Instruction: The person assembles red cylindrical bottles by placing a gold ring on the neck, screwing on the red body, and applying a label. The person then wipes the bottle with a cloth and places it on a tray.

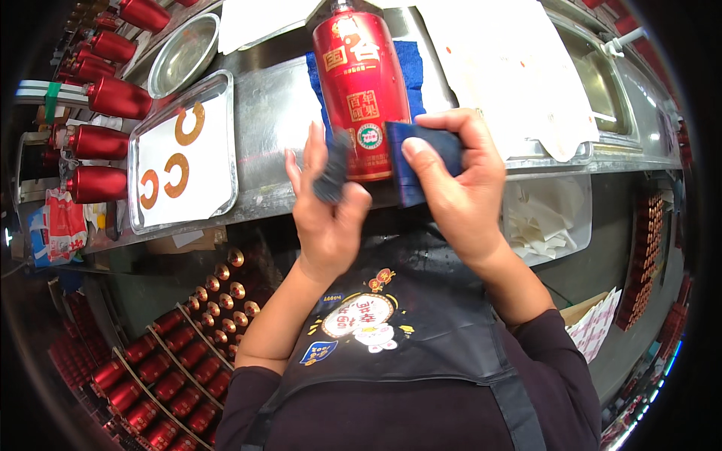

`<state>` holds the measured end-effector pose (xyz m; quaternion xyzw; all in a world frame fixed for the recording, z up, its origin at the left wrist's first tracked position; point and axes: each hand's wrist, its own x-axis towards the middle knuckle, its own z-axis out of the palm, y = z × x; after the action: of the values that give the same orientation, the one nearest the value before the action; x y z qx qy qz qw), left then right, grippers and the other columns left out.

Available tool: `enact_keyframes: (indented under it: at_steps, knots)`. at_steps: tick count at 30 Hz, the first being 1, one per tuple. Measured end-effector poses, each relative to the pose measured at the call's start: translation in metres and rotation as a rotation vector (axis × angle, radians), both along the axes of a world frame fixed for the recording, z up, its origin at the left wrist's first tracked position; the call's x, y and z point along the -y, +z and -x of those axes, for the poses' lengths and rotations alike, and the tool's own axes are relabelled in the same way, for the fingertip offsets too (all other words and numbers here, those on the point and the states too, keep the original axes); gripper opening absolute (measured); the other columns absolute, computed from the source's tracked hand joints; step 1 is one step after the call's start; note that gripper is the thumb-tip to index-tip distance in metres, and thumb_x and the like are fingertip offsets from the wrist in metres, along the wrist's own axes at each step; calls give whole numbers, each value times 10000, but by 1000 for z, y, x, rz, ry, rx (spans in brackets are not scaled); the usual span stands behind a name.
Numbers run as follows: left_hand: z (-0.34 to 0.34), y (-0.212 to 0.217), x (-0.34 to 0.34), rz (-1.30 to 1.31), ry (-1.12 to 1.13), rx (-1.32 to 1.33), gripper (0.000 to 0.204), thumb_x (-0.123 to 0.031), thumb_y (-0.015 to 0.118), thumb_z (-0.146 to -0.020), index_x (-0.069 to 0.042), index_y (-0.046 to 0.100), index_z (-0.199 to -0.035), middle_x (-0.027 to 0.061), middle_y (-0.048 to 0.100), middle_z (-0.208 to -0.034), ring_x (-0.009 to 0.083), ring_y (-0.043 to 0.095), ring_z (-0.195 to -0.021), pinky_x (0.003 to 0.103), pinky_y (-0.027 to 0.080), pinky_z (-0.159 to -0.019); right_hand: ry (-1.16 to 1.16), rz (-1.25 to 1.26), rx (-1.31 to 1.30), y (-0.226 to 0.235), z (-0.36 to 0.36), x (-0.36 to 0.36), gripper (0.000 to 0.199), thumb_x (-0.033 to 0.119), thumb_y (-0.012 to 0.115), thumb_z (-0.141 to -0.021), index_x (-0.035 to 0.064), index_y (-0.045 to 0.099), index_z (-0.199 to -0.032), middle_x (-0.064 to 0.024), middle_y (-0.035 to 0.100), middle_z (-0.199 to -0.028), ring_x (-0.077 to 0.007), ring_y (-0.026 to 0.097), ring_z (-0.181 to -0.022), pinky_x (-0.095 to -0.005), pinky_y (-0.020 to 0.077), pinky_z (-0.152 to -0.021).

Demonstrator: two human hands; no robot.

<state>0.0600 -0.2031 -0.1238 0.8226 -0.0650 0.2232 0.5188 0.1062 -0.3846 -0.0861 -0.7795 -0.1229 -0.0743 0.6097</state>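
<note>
A red bottle [359,86] with gold and white printing lies on a blue cloth [412,71], its base toward me. My left hand [325,214] is beside the base, fingers stretched and apart. A blurred dark grey piece [333,167] runs along its index finger; it looks like a finger cover, but motion smears it. My right hand [470,184] pinches a dark blue flat pad [410,169] between thumb and fingers, close to the bottle's lower right side. Whether the pad touches the bottle is unclear.
Left of the bottle, a clear tray [229,150] holds three gold C-shaped pieces [177,174]. A metal bowl [184,56] stands behind it. Red bottles [98,184] line the left side; more fill a rack [162,372] below. At right are white sheeting [519,68] and a scrap bin [583,214].
</note>
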Motion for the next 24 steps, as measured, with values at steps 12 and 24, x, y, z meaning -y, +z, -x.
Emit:
enact_keyframes:
  at_steps: [12, 24]
  knots:
    - [2, -3, -9, -142, 58, -137, 712, -600, 424, -1025, 53, 698, -1092, 329, 185, -1634, 452, 147, -1543, 691, -54, -1151, 93, 9, 6, 6, -30, 2, 156, 45, 700, -892, 0, 654, -1034, -80, 647, -954, -145, 603, -891, -302, 490, -833]
    - [-73, 7, -33, -185, -22, -48, 677, -613, 329, -1046, -15, 567, -1254, 255, 134, -1672, 402, 169, -1547, 640, -47, -1182, -18, 46, 83, 50, -108, -19, 121, 33, 677, -853, 11, 659, -971, -154, 679, -889, -282, 692, -844, -355, 541, -764]
